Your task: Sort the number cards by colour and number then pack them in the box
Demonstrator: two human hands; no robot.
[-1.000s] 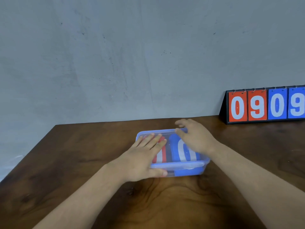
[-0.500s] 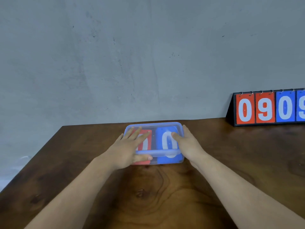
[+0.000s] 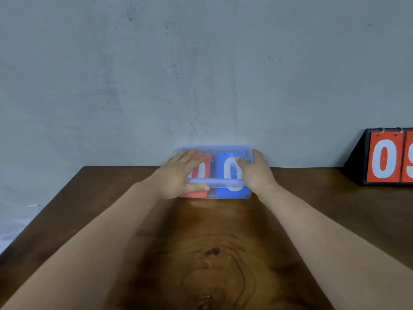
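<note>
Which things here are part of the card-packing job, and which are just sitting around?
Part of the job:
box, lid on
red cards and blue cards inside it
left hand, flat on the lid
right hand, gripping the box's right end

Just lying about:
flip scoreboard, far right
wooden table underneath
</note>
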